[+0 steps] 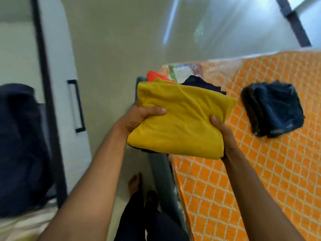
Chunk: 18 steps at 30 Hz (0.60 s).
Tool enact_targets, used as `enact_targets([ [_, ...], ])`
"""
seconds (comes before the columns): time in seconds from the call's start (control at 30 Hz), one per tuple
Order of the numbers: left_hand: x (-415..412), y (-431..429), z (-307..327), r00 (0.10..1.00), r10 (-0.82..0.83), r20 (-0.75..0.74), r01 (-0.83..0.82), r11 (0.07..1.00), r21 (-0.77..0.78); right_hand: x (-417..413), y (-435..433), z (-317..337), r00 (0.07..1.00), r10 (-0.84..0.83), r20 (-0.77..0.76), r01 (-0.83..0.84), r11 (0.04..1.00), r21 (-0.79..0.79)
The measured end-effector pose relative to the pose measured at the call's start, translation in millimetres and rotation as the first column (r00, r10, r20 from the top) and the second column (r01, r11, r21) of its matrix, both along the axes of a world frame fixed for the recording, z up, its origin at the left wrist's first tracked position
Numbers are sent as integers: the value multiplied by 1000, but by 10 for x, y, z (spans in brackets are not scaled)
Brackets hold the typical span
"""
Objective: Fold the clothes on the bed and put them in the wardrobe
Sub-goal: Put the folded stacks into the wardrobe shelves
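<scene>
A folded yellow garment [182,119] tops a small stack lifted above the bed's left edge. My left hand [139,117] grips the stack's left side, thumb on top. Its right side is held by my right hand [221,134], thumb over the edge. A dark navy piece [201,83] and an orange piece [154,75] peek out from under the yellow one. On the orange-patterned bed [260,171] lies a folded blue denim garment [276,108]. The wardrobe [57,84], white with a black handle, stands at the left.
Dark clothes [19,145] hang or lie inside the open wardrobe section at far left. The glossy floor [121,40] runs between wardrobe and bed. My feet [139,186] stand by the bed's grey frame. A printed label [182,72] sits at the mattress's far corner.
</scene>
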<state>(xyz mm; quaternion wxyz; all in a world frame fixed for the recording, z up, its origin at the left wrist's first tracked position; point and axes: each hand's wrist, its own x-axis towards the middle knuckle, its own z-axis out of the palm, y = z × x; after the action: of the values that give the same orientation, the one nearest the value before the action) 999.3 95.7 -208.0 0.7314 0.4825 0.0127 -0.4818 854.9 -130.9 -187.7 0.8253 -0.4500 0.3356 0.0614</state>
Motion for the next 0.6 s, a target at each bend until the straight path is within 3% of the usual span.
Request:
enact_targets([
  [0.1, 235, 487, 565, 990, 100, 103, -103, 995, 16, 407, 366, 404, 995, 55, 78, -58, 998, 36],
  [0.3, 280, 1645, 1428, 928, 326, 179, -347, 932, 103, 1162, 1252, 1028, 933, 315, 174, -325, 945, 33],
  [0.4, 188, 2106, 1694, 860, 470, 198, -500, 854, 146, 1569, 1637, 1154, 862, 475, 177, -480, 877, -11],
  [0.6, -179, 2715, 1896, 660, 733, 167, -751, 633, 187, 2170, 2445, 1283, 624, 754, 207, -759, 647, -71],
])
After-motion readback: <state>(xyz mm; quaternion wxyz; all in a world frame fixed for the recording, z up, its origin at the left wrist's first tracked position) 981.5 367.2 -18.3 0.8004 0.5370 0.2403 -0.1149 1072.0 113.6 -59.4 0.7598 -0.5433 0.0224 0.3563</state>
